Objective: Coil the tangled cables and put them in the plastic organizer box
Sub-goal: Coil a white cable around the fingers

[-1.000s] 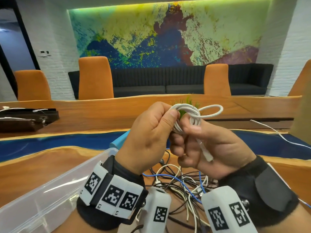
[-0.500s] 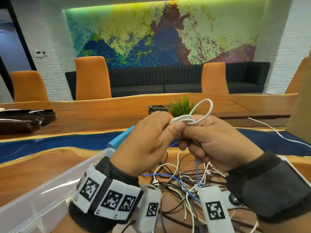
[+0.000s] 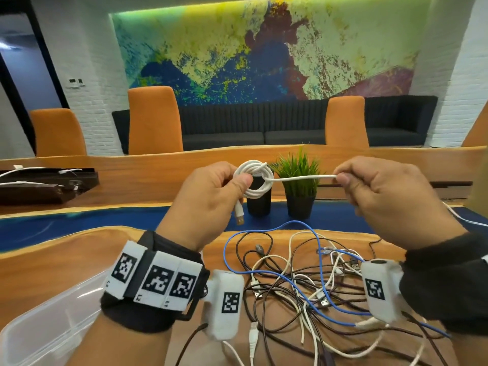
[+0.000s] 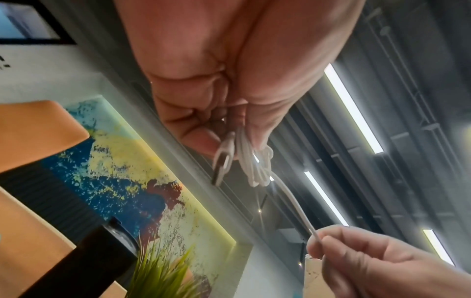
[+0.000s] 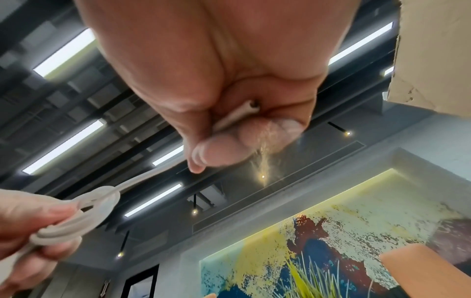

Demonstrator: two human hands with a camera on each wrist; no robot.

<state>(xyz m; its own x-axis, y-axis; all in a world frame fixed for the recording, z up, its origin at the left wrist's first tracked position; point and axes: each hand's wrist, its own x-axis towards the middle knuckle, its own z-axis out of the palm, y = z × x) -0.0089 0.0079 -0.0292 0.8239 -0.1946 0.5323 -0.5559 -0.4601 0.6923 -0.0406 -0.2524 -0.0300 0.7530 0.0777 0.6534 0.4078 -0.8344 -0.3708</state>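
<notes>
Compared with a moment ago, the white cable's [image 3: 254,182] free end is now being pulled right by the pinching right hand [image 3: 380,196], tightening the coil gripped in the left hand [image 3: 208,199] above the tabletop [image 3: 52,262], so boxing is probably near.

No legible text, brand or number in any view. Only signs: black-and-white square coded markers on the white band [image 3: 155,280] at the left wrist and on the 2 white wrist-camera housings [image 3: 227,299], [image 3: 380,287]; small characters under the band's markers unreadable.
</notes>
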